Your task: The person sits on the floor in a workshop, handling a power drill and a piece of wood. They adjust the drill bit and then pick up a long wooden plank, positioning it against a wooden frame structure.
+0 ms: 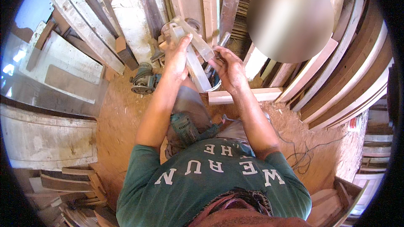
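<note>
In front of me I hold a long, translucent plastic case [197, 68], with two narrow halves spread apart at an angle. My left hand [177, 56] is closed around the end where the halves come together. My right hand [230, 68] has its fingers bent in, with the tips at the free end of the upper half. Whether anything lies inside the case, I cannot tell. A green power drill [185, 128] rests across my lap below my hands. Just behind the case stands a bucket [217, 86], partly hidden, with a metal tool [224, 39] sticking up from it.
A green router [143, 80] sits on the brown floor to the left. Wooden boards [130, 25] lean upright along the back, and curved stacked planks [353, 80] fill the right. A pale wood beam [248, 96] lies beyond my right forearm. A dark cord [299, 155] loops over the floor.
</note>
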A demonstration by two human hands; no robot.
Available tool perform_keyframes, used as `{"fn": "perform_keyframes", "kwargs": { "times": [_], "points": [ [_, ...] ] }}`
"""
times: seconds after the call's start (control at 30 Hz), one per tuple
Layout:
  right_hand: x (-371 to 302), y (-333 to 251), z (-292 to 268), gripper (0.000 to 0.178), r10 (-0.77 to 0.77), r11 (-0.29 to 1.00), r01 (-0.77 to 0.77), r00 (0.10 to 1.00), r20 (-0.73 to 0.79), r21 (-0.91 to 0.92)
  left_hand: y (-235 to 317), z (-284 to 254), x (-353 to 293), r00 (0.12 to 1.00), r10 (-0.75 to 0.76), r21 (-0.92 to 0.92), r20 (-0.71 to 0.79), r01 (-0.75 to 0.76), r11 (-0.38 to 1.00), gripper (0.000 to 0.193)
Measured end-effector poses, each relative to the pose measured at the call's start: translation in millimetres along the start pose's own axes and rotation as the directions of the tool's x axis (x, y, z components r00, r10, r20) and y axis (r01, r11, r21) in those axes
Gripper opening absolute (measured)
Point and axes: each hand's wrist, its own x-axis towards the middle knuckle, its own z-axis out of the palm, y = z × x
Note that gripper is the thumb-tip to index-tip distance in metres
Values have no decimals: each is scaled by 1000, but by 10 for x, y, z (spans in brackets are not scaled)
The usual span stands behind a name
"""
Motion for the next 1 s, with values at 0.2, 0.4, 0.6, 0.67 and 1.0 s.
{"fn": "perform_keyframes", "kwargs": {
  "times": [0.2, 0.4, 0.6, 0.67, 1.0],
  "points": [
    [85, 217, 105, 30, 118, 951, -116, 993, 9, 286, -31, 242, -246, 803, 564, 526, 192, -569, 632, 67],
    [-30, 168, 100, 30, 120, 956, -108, 992, -30, 273, -146, 94, -23, 945, 324, 352, 38, -316, 881, 45],
    [-123, 52, 122, 33, 108, 965, -108, 994, 13, 237, -144, -60, 60, 998, 59, 58, 6, -59, 997, 44],
    [-150, 31, 144, 34, 91, 970, -95, 995, 28, 224, -154, -80, 61, 1000, 27, -1, 6, -27, 1000, 45],
    [-184, -15, 133, 42, 86, 981, -90, 996, 30, 173, -141, -125, 138, 999, -21, -180, 44, 28, 983, 46]
  ]
}}
